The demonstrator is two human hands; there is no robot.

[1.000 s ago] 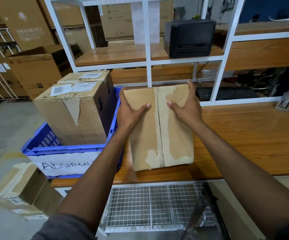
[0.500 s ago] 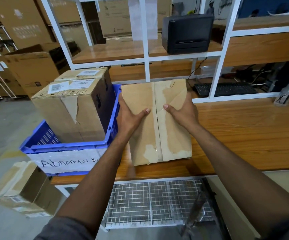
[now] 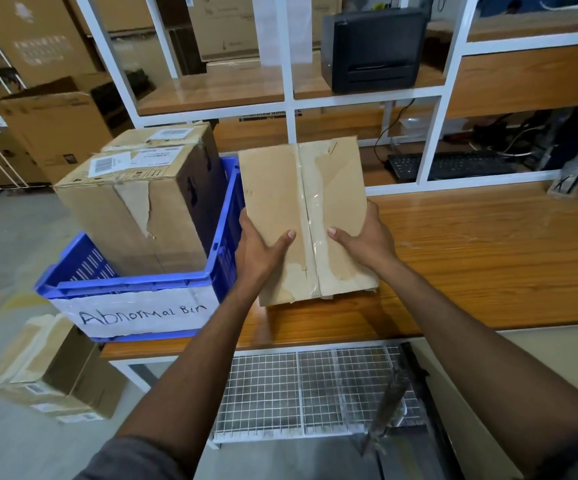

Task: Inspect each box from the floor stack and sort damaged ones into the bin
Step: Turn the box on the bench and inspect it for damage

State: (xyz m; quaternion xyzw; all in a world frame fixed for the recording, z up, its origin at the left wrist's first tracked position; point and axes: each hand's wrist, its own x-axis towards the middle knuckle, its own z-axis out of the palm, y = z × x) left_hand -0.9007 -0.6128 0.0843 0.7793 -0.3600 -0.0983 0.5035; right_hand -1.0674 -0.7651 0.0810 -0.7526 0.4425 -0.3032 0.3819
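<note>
I hold a taped cardboard box (image 3: pixel 301 188) tilted up over the wooden table (image 3: pixel 488 258), its near lower edge close to the tabletop. Its tape is peeled and its surface paper torn in patches. My left hand (image 3: pixel 259 251) grips the box's left side, thumb across the top face. My right hand (image 3: pixel 363 237) grips the right side the same way. To the left stands the blue bin (image 3: pixel 221 244) labelled "Abnormal Bin", holding two cardboard boxes (image 3: pixel 135 206) with torn tape. On the floor at lower left lies one more box (image 3: pixel 51 372).
A white shelf frame (image 3: pixel 289 98) rises behind the table, with a black printer (image 3: pixel 374 46) on its shelf and a keyboard (image 3: pixel 450 164) below. A wire mesh shelf (image 3: pixel 308 389) sits under the table. Large cartons (image 3: pixel 48 126) stand at the back left.
Both hands have slid down the box towards its near end, and the box has tipped up, its far end higher than before.
</note>
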